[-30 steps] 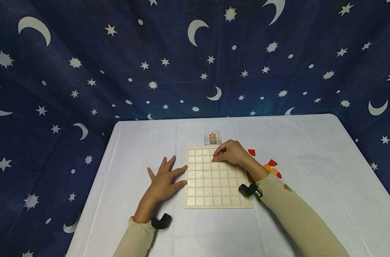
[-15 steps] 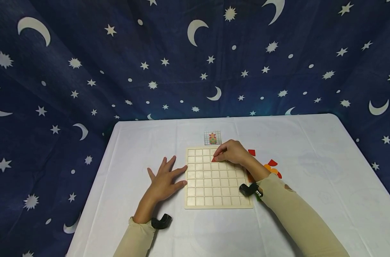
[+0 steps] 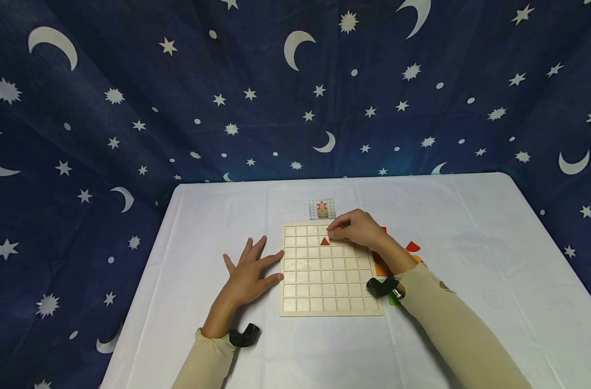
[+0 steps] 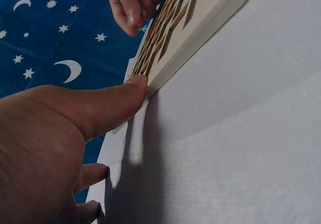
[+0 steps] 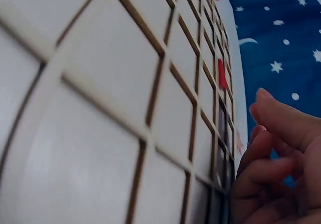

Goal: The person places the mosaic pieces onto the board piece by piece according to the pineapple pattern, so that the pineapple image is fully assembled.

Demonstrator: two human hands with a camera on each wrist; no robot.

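A red triangle piece (image 3: pixel 325 241) lies in a cell in the second row of the wooden grid board (image 3: pixel 295 312). My right hand (image 3: pixel 357 227) is just right of it, over the board's upper edge, fingers loosely bent with nothing between them. In the right wrist view the red triangle (image 5: pixel 221 74) shows as a thin sliver, apart from the fingertips (image 5: pixel 264 94). Spread on the cloth, my left hand (image 3: pixel 248 278) touches the board's left edge with thumb and index finger. Its thumb (image 4: pixel 115 106) meets the board's rim in the left wrist view.
A small card (image 3: pixel 322 208) with a coloured grid picture lies behind the board. Right of the board are red pieces (image 3: pixel 412 247), orange pieces (image 3: pixel 382 269) and green pieces (image 3: pixel 394 299), partly hidden by the right arm. A starry cloth (image 3: pixel 256 65) hangs behind the white table (image 3: pixel 217 210).
My right hand has let go of the red triangle and drawn slightly right and up, leaving the piece on the board. My left hand has stayed still.
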